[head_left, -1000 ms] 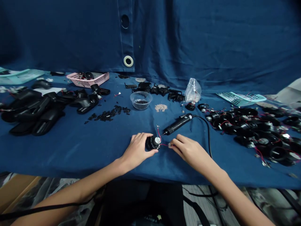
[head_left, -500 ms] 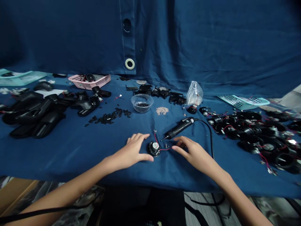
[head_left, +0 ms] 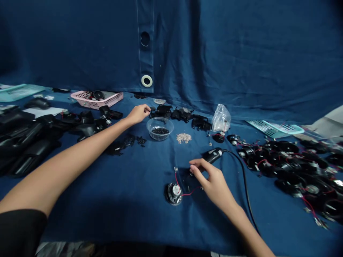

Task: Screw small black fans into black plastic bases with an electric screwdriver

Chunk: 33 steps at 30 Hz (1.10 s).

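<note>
Round black unit [head_left: 169,194]: on the blue cloth [head_left: 128,210], front and centre, pale motor-like can uppermost; clear of both hands; what lies under it cannot be seen
Red wires [head_left: 189,194]: two from the unit, one up to a small metal terminal [head_left: 176,169], the other rightward to beside the right hand; its far end hard to make out
Right hand [head_left: 210,176]: over the driver, thumb and forefinger curled with tips nearly meeting, other fingers largely hidden; cannot tell whether anything is gripped
Power driver [head_left: 213,155]: black, rear end and cord [head_left: 245,182] in view, middle covered by the right hand, front end lost in dark blur
Left hand [head_left: 138,113]: stretched far forward, fingertips drawn close together just beside the black brackets [head_left: 163,110]; contact or hold cannot be told
Small black pieces [head_left: 122,144]: partly behind the left forearm, blurred
Clear bowl [head_left: 160,129]: dark bits inside, too small to name; silvery bits [head_left: 183,138] heaped on the cloth to its right
Left heap [head_left: 29,153]: black housings, cut by the frame edge and partly covered by the forearm
Right heap [head_left: 292,160]: black round parts with red wires, overlapping, edge blurred
Pink basket [head_left: 93,103]: behind the left forearm, contents partly hidden by its wall
</note>
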Tool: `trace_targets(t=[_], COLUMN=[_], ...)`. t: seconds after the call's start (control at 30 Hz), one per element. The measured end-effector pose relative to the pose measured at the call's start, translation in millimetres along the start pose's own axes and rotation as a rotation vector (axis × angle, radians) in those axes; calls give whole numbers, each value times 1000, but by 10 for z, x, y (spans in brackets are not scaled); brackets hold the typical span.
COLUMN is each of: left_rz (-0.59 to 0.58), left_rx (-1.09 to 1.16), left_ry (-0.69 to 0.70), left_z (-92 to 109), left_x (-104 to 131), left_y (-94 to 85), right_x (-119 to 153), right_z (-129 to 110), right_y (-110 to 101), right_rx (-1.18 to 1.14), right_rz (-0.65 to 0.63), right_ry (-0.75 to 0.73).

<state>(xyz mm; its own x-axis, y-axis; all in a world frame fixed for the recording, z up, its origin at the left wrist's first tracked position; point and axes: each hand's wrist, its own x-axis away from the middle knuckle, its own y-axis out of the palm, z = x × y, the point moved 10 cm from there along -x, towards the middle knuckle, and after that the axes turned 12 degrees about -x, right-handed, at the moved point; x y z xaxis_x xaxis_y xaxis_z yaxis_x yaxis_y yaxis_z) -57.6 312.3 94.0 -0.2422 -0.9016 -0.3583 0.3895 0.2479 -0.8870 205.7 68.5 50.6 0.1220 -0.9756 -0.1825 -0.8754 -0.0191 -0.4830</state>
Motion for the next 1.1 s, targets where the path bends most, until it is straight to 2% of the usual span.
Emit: trace_targets(t=[0.07,0.17,0.3,0.37,0.47,0.53,0.6,0.67,0.7,0.77,0.83,0.9,1.0,1.1], left_rz=[-58,-124,-194,-191,-106,-17,83,223,319,467,472,382,236,24], left_rx=[-26,-60,-86,-94,-96,-91,-88,-81,-70,-49,-21,38,114,143], left_ry=[48,167,278,298,296,283,262,233,217,184,181,196,263,249], left_z=[-39,68,232,267,302,342,402,469,502,559,632,704,839,885], left_x=[-364,-763,-1008,-1041,-1038,-1000,-894,-654,-458,67,678,1299,2131,2646], left_y=[247,580,930,1014,930,723,410,0,-233,-620,-796,-792,-627,-324], right_x=[-43,-62,-16,22,84,121,154,188,206,238,261,264,273,289], right_z=[-15,-16,-106,-214,-382,-459,-497,-510,-511,-501,-468,-399,-294,-231], right_y=[57,125,143,195,321,396,453,488,502,532,571,607,664,698], right_rx=[-25,-5,56,92,154,198,240,271,279,281,281,293,249,95], right_rz=[7,-15,-67,-139,-252,-288,-294,-285,-285,-309,-355,-398,-453,-463], right_ry=[-41,-107,-226,-306,-426,-490,-531,-558,-567,-568,-540,-468,-342,-240])
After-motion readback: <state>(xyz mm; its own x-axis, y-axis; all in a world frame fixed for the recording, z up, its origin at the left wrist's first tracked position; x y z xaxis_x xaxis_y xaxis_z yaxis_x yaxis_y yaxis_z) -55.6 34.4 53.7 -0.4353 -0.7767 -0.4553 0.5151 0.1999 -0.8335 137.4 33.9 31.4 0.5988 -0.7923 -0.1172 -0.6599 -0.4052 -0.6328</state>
